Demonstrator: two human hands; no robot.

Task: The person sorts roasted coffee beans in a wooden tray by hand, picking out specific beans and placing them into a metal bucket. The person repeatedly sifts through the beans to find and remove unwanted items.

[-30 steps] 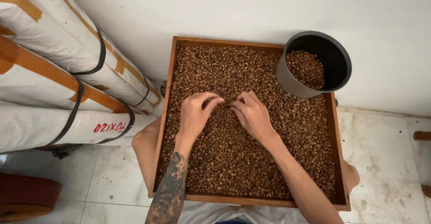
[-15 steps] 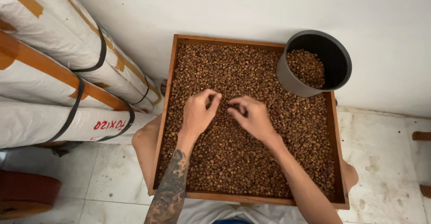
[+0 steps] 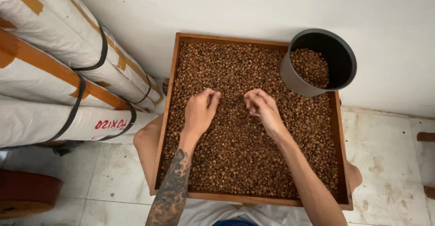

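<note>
A square wooden tray (image 3: 168,113) rests on my knees, filled with a layer of brown beans (image 3: 235,162). My left hand (image 3: 200,110) lies on the beans near the tray's middle, fingers curled with the tips pinched together on the beans. My right hand (image 3: 263,108) hovers just to its right, fingers bunched in a pinch over the beans; I cannot see whether a bean is between them. A gap of bare beans separates the two hands.
A black plastic pot (image 3: 344,58) partly filled with beans sits on the tray's far right corner. Large white rolls (image 3: 54,72) with orange bands and black straps lie stacked at the left. A white wall is behind; tiled floor (image 3: 389,162) at the right.
Both hands were touching at the tray's middle; now they have drawn apart, the right hand lifting slightly with its fingers bunched.
</note>
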